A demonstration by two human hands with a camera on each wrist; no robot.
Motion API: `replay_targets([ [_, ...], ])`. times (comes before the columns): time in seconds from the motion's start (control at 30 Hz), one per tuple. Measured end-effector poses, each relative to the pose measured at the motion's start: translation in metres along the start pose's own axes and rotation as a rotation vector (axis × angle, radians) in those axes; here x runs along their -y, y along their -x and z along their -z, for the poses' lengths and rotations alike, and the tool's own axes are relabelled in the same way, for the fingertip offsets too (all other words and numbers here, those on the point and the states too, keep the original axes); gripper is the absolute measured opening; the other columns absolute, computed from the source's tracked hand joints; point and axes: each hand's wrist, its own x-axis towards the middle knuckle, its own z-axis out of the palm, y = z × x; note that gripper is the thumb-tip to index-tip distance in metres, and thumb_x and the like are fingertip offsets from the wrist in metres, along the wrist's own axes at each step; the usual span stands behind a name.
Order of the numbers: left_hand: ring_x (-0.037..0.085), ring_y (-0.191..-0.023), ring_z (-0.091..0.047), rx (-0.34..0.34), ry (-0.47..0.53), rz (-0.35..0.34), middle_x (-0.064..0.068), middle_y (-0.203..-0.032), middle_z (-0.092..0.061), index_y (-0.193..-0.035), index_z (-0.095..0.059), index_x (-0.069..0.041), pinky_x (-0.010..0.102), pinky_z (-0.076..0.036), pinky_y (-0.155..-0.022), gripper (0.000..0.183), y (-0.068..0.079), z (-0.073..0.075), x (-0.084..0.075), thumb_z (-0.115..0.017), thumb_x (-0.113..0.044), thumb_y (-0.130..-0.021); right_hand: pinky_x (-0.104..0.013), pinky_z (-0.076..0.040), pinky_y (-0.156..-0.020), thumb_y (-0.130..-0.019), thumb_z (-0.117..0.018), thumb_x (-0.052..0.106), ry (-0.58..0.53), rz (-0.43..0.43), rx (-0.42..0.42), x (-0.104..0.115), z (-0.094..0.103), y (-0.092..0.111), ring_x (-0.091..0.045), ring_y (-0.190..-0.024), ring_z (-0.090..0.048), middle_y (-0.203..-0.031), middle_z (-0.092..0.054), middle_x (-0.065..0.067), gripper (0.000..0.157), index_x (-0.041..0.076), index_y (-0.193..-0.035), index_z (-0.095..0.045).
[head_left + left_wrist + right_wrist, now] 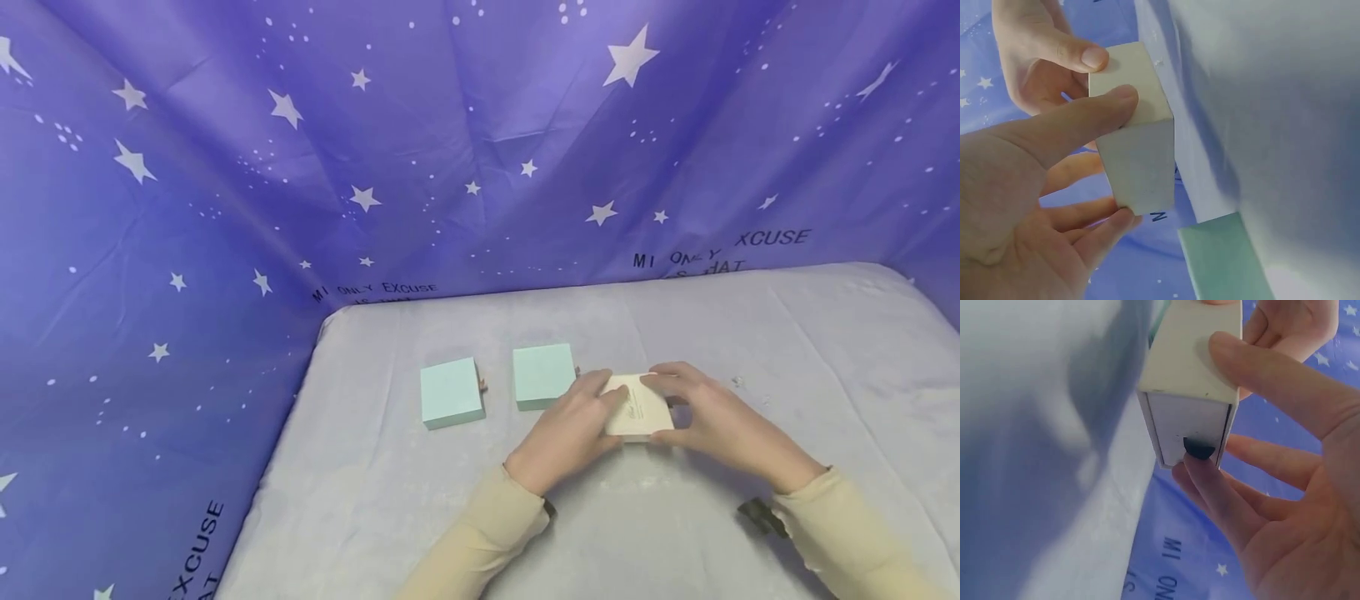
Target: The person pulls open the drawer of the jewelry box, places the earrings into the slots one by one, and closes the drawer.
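A cream drawer-style box (637, 408) with small dark script on its top is between both hands, over the grey-white cloth. My left hand (573, 421) grips its left end, thumb on the near side and fingers at the far side. At the opposite end my right hand (712, 421) holds the box, its thumb pressed on the near side. In the right wrist view, a dark half-round pull tab (1199, 449) sticks out of the drawer front, and a right fingertip touches it. The drawer front sits within the sleeve's edges.
Two mint-green boxes lie to the left, one farther out (450, 393) and one (543, 375) close to my left hand; each has a small brownish tab on its right side. Tiny clear bits (738, 381) lie right of my right hand. A purple star-printed curtain (465, 150) borders the cloth-covered table (360, 467).
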Motion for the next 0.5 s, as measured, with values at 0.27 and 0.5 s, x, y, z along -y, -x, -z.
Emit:
replay_targets([
  [0.27,0.021,-0.138,-0.045,0.033,0.002,0.029,0.012,-0.146,-0.051,-0.137,-0.060,-0.015,0.029,-0.043,-0.109,0.061,-0.036,-0.002,0.006,-0.080,-0.035,-0.083,-0.063,-0.047,-0.093,-0.071,-0.088,0.014,-0.023,-0.013,-0.019,-0.020,0.012,-0.013,-0.045,-0.108,-0.061,-0.134,-0.049,-0.030,0.068,-0.007,-0.128,-0.058],
  [0.5,0.019,-0.141,-0.041,0.077,0.037,0.052,0.010,-0.150,-0.047,-0.139,-0.058,-0.017,0.027,-0.037,-0.114,0.063,-0.056,-0.015,0.013,-0.080,-0.035,-0.083,-0.066,-0.044,-0.097,-0.074,-0.085,0.011,-0.005,-0.044,0.005,-0.032,0.011,-0.020,-0.049,-0.112,-0.057,-0.135,-0.045,-0.034,0.068,-0.011,-0.129,-0.054],
])
